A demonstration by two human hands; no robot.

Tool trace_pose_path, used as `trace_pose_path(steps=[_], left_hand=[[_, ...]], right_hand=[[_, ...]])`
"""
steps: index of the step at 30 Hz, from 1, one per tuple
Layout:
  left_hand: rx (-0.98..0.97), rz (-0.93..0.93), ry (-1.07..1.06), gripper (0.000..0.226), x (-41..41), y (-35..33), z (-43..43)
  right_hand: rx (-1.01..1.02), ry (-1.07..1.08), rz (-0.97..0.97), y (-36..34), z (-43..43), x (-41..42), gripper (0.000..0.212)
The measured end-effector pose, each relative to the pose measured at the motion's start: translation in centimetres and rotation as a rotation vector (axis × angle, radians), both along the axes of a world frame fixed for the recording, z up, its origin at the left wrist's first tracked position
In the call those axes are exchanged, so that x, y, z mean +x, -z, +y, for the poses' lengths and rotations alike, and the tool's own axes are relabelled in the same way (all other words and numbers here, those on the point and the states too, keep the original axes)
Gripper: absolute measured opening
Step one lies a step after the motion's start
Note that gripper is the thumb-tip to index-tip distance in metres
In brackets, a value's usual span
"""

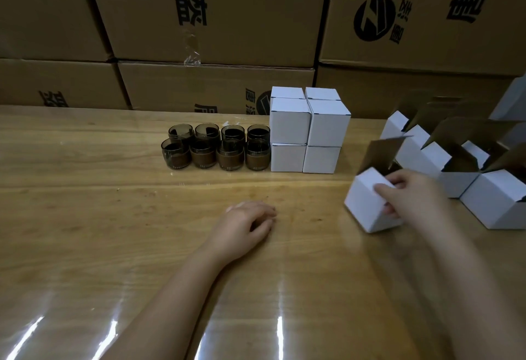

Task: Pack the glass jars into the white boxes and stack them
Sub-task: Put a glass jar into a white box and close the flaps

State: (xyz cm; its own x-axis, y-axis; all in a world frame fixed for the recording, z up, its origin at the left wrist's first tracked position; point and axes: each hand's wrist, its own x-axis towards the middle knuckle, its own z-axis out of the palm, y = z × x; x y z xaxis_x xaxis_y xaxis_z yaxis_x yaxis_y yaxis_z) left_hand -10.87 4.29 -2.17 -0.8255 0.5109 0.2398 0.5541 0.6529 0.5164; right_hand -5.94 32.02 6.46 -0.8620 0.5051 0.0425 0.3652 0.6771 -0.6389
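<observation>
Glass jars (216, 149) sit left of the stacked white boxes (308, 129); right of those the right hand (410, 194) grips an open box (367, 203); left hand (247, 226) lies relaxed, empty

My left hand (250, 224) lies palm down, fingers loosely curled. My right hand (410, 194) grips a white box (364, 203).

Closed boxes (308, 132) at twelve o'clock: plain white. Open boxes (421, 157) at two o'clock: white outside, brown inside, and the tilted box (367, 203) is the same. Jars (216, 146) at eleven: smoky dark glass, brown bands low down. Table (113, 217): honey-yellow wood grain, white glare streaks. Brown cartons (227, 18) behind, with black characters and a round black logo (374, 16).
</observation>
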Motion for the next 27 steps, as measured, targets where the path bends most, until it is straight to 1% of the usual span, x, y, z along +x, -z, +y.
trace_pose_path(steps=[2,4,6,9,11,13,17,19,21,22,24,25,27], left_hand=[[0.087,-0.053,0.013,0.025,0.3,-0.6,0.2],[0.269,-0.162,0.01,0.027,0.6,-1.5,0.5],[0.407,-0.191,-0.029,0.025,0.8,-2.5,0.9],[0.476,-0.207,-0.11,0.018,1.0,-3.6,1.3],[0.449,-0.184,-0.161,0.018,1.0,-4.0,1.5],[0.393,-0.176,-0.214,0.026,0.9,-4.2,1.4],[0.318,-0.207,-0.332,0.05,1.2,-4.5,1.8],[0.277,-0.188,-0.41,0.054,1.5,-4.7,2.2],[0.204,-0.148,-0.458,0.05,1.6,-4.8,2.4],[0.165,-0.128,-0.47,0.046,1.6,-4.8,2.5],[0.119,-0.109,-0.479,0.039,1.7,-4.9,2.5],[0.109,-0.104,-0.484,0.038,1.8,-5.0,2.5],[0.078,-0.067,-0.495,0.036,2.0,-5.3,2.6]], right_hand=[[-0.144,-0.104,0.057,0.3,-3.0,-0.1,0.006],[-0.26,-0.195,0.103,0.8,-5.7,0.0,0.002],[-0.336,-0.273,0.143,0.9,-7.8,0.3,0.011],[-0.432,-0.415,0.141,1.0,-10.1,1.0,0.012],[-0.487,-0.533,0.088,1.2,-11.3,1.4,0.023],[-0.523,-0.591,0.044,1.0,-11.8,1.7,0.032],[-0.548,-0.66,-0.022,-0.6,-11.1,2.3,0.028],[-0.548,-0.612,0.022,-1.3,-10.4,2.4,0.021],[-0.514,-0.528,0.114,-1.7,-9.7,2.2,0.011],[-0.463,-0.474,0.169,-1.5,-9.3,2.0,0.009],[-0.298,-0.34,0.246,-0.9,-8.7,1.5,0.017],[-0.223,-0.291,0.24,-0.4,-8.6,1.3,0.025],[-0.131,-0.261,0.137,0.7,-8.5,1.0,0.038]])
